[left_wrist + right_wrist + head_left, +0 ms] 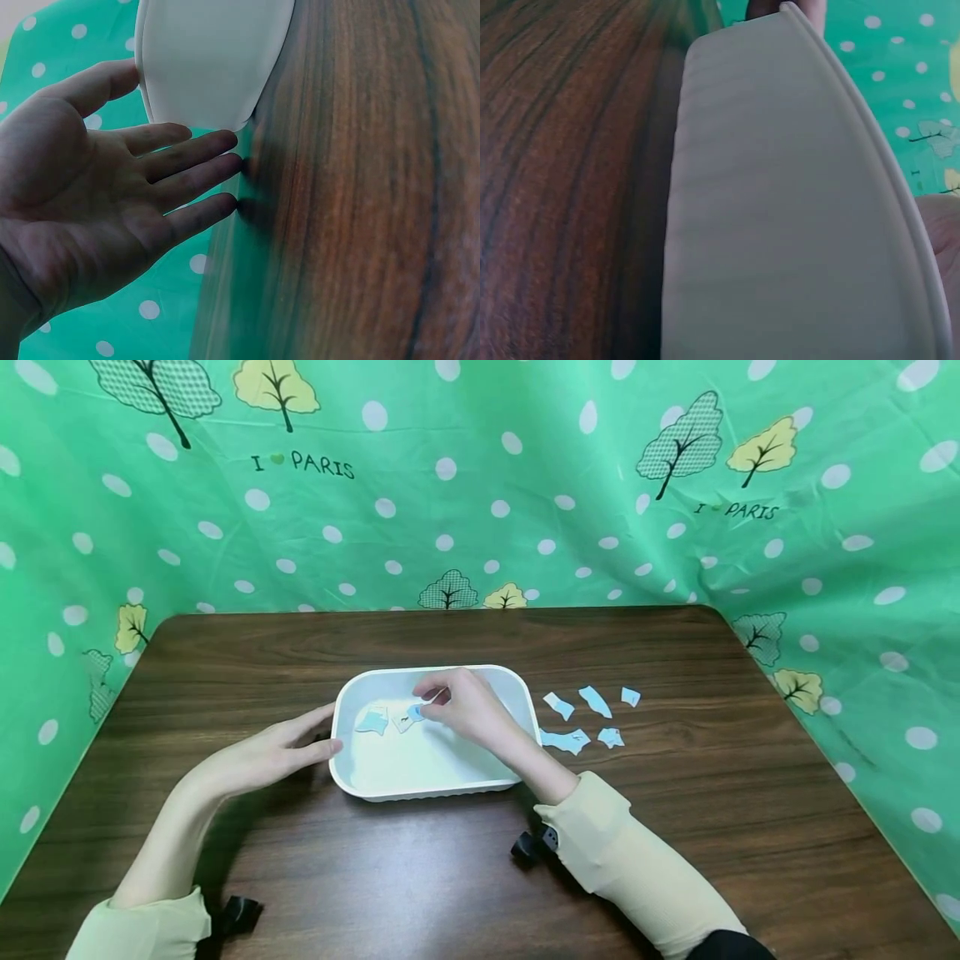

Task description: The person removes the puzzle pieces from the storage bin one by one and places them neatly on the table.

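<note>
A white plastic tray (420,768) lies on the table, with torn scraps of blue and white paper (371,721) inside toward its left end. My right hand (468,706) reaches over the tray's near side, and its thumb and fingertips pinch a small blue paper scrap (416,712). That scrap lies against a white one (402,723) with dark marks. My left hand (277,752) rests at the tray's left end, fingers extended and thumb at the rim. In the left wrist view the left hand (120,165) shows its spread fingers beside the tray wall (210,67).
Several more torn blue paper scraps (595,701) lie on the table right of the tray; one long scrap (566,741) reaches the tray's right rim. The brown wooden table (427,877) ends at a green dotted cloth (450,485) behind. The tray's outer side (780,195) fills the right wrist view.
</note>
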The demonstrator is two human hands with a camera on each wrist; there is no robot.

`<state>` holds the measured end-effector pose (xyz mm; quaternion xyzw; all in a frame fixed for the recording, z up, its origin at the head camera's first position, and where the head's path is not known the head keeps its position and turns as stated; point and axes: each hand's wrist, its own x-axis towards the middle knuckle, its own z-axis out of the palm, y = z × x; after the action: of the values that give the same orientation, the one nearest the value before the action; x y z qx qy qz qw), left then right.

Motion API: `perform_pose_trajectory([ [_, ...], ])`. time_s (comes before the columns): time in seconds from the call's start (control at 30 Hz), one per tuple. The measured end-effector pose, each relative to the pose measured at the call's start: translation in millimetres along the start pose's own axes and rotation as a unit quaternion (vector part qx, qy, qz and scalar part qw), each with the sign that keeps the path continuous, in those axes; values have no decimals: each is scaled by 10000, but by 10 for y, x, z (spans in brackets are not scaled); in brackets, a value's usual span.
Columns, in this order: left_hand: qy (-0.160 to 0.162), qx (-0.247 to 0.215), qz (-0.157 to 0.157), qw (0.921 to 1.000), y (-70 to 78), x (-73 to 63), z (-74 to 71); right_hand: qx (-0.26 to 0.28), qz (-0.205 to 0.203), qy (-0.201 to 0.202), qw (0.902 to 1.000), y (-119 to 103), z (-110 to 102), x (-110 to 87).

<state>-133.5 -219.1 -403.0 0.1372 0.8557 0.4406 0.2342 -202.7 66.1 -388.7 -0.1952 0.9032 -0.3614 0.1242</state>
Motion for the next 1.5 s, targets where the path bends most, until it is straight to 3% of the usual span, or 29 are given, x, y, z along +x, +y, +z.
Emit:
perform_pose_trajectory([
  [0.23,-64,-20,-78,9999,57,4,-63,-175,-112,-27,9998,-1,27,62],
  [0.5,-134,-105,-71,9998,84,14,-133,-476,65,-92,9988,-37,40,121],
  [1.33,-137,-19,-106,9998,91,32,-145,-1227,103,-255,9921,-36,135,148],
  [1.5,-129,-29,-227,9997,95,31,-148,-1386,110,-212,9901,-38,151,154],
])
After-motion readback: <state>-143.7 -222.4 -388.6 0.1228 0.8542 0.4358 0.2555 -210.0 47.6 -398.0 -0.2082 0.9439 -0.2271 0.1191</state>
